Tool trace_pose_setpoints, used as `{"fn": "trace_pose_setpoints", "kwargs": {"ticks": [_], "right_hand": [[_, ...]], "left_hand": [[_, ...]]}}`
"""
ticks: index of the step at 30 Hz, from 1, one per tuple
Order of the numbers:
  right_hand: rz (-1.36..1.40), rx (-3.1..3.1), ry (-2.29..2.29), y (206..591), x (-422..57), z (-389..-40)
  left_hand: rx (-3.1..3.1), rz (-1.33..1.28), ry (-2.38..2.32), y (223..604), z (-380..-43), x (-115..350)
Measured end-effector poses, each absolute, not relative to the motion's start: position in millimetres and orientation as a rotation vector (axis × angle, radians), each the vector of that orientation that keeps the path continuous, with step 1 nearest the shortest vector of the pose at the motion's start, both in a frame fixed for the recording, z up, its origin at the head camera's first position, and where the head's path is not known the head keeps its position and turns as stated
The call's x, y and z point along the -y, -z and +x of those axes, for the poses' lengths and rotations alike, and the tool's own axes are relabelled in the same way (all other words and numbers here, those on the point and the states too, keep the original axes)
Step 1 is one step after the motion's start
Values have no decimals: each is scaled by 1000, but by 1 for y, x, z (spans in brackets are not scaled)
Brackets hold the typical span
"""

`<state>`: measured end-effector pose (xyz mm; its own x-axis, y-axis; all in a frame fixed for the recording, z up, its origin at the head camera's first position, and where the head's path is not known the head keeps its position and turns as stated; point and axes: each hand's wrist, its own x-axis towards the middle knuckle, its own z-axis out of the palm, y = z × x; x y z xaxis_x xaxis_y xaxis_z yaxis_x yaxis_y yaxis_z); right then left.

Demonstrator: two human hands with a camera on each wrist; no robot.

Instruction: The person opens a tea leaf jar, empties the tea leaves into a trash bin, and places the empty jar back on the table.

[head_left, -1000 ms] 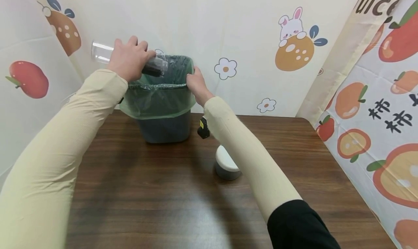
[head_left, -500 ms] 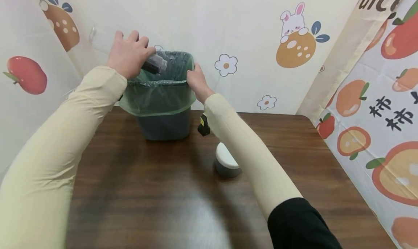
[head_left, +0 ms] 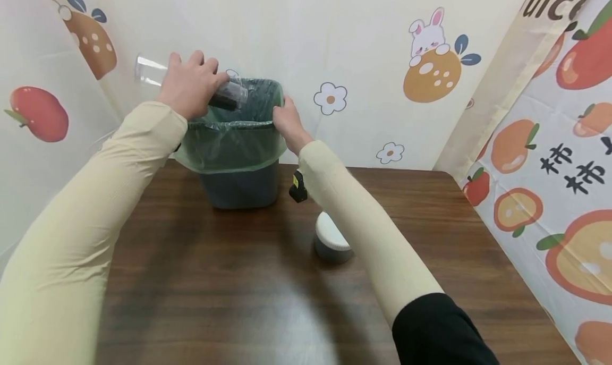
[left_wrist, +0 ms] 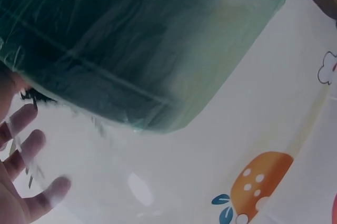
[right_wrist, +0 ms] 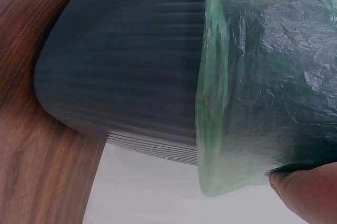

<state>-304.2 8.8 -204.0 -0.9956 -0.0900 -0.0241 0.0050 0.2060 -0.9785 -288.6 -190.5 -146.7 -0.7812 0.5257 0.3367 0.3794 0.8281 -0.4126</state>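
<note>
- Nearest, on the counter [head_left: 229,301], I see a tub [head_left: 330,240] with a white lid, partly hidden by the right sleeve [head_left: 365,221].
- Behind it stands the bin [head_left: 239,188], its green liner [head_left: 229,148] folded over the rim. I judge the bin light; the liner is soft and may slip, so I would hold rim and liner together.
- The right hand [head_left: 290,125] has its fingers clamped there, at the right side.
- The left hand [head_left: 192,86] has its fingers curled round the bottle [head_left: 229,95], tilted, its dark-filled end lower, over the bin's opening.
- The bottle looks smooth, stiff, probably slippery; its middle gives the surest hold.
- Farthest is a printed sheet [head_left: 363,51].
</note>
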Motion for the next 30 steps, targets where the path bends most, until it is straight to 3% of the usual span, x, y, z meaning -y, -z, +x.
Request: {"fn": "trace_pose_setpoints", "kwargs": {"ticks": [30], "right_hand": [[-114,-2382,1907,204,-11,-304]], "left_hand": [[2568,-662,-399,146,-289,191]]}}
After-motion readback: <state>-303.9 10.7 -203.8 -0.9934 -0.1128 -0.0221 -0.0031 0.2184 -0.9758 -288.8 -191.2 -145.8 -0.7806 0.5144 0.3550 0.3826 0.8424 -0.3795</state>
